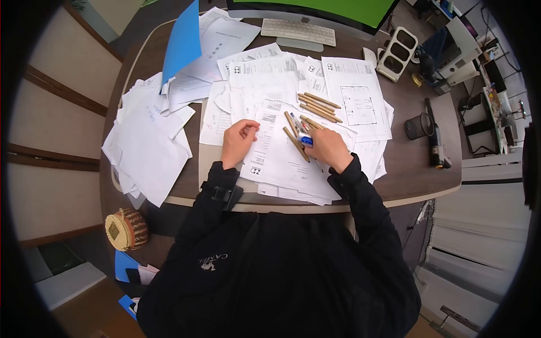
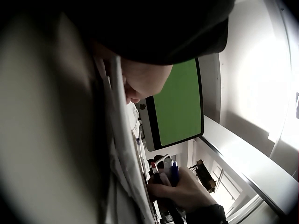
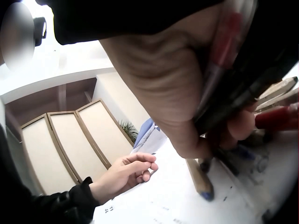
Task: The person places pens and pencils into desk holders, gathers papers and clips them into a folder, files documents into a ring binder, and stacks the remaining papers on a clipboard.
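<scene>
The right hand (image 1: 329,147) grips several pens, with a blue-and-white pen (image 1: 305,139) showing at its fingers in the head view. In the right wrist view a red pen (image 3: 229,42) lies along the palm, and a wooden pencil (image 3: 201,179) rests on paper below the fingers. Wooden pencils (image 1: 320,107) lie on the printed sheets (image 1: 276,163) beyond the hand. The left hand (image 1: 239,141) rests on the sheets with loosely curled fingers and holds nothing. In the left wrist view the right hand (image 2: 182,189) has pens upright between its fingers.
A blue folder (image 1: 183,42) stands at the back left above a paper pile (image 1: 146,141). Behind the papers are a keyboard (image 1: 298,34) and a monitor. A mesh pen holder (image 1: 418,127) lies at the right; a woven basket (image 1: 127,230) sits at the lower left.
</scene>
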Demonstrator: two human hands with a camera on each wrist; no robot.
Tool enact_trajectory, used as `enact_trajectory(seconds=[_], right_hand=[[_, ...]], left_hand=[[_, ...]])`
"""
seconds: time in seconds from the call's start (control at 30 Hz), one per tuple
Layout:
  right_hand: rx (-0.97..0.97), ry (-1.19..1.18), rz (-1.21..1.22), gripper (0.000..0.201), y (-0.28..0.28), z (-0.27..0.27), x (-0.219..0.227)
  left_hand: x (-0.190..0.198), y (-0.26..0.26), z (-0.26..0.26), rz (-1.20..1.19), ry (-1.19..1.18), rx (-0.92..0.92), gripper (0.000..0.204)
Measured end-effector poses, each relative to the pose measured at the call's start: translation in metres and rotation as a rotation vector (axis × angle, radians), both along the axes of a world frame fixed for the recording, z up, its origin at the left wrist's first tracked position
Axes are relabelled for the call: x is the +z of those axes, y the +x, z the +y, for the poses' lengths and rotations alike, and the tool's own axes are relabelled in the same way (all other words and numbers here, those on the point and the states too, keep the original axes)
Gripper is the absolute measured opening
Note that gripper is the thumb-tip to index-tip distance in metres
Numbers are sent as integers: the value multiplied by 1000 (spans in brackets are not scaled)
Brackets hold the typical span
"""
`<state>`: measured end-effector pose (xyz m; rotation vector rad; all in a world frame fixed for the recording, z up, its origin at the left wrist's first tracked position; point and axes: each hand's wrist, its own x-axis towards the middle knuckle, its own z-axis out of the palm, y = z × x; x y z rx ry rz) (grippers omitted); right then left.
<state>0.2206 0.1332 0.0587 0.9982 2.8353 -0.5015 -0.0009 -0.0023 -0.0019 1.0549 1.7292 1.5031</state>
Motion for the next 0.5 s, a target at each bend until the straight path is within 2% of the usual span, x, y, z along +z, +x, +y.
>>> enact_trajectory(seconds=[0.1,0.17,0.33,0.4,0.43,0.5], right_hand=[[51,-20,21,24,1,-14,5],[88,49,67,24,2,-23,8],[75,25,-20,29,3,-24,6],[133,62,280,30,9,-21,-5],[137,62,281,30,12,-16,-5],[68,-300,354,35,14,-11,18]], left_hand=[[2,1,0,3,-5,1,14],[2,1,0,23,-14,2,14],[5,1,0,23,-17,-2,14],[5,1,-1,17,-16,2,14],[5,1,0,8,-16,4,14],[4,1,-1,-4,-18,10,14]])
